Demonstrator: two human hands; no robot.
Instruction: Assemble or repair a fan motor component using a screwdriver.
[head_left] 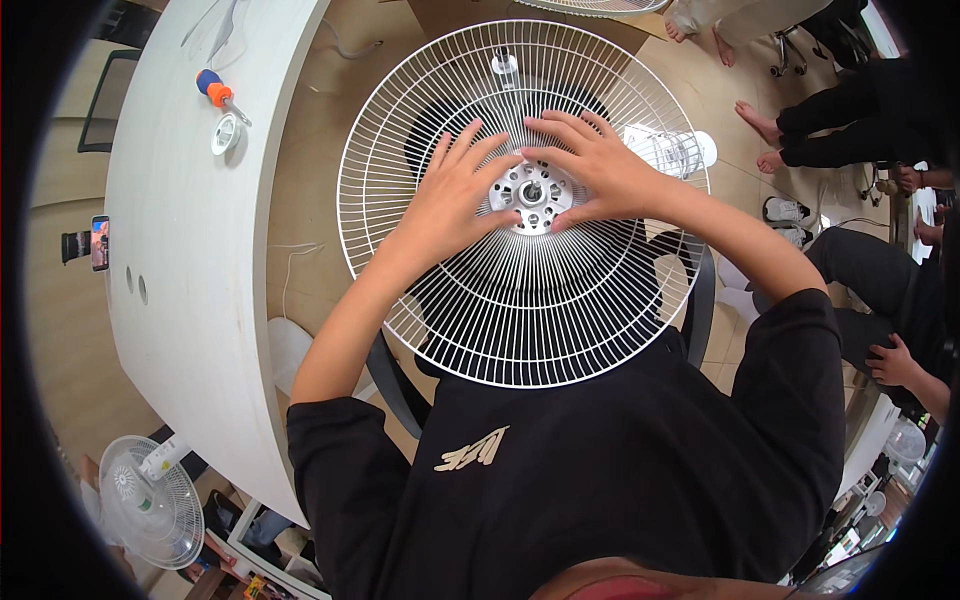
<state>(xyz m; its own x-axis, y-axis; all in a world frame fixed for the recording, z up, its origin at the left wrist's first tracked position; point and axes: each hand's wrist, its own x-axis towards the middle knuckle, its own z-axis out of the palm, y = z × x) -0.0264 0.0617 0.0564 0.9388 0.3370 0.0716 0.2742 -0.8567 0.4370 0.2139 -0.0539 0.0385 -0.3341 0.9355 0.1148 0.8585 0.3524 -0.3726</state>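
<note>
A round white wire fan guard (pixel 545 384) lies across my lap, facing up. At its middle is a white hub plate (pixel 545 219) with round holes, and a metal shaft (pixel 534 190) stands up through it. My left hand (pixel 452 197) rests on the left side of the hub, fingers spread over the wires and thumb at the plate's lower edge. Mirroring it on the right, my right hand (pixel 610 178) has its fingers apart and its thumb by the plate. The fingertips of both hands nearly meet above the shaft. Neither hand visibly grips anything.
A white table (pixel 190 260) on the left carries an orange-and-blue screwdriver (pixel 214 90) and a small round white part (pixel 226 134). A phone (pixel 100 243) stands at its far edge. Another fan (pixel 150 500) is lower left. Other people sit along the right.
</note>
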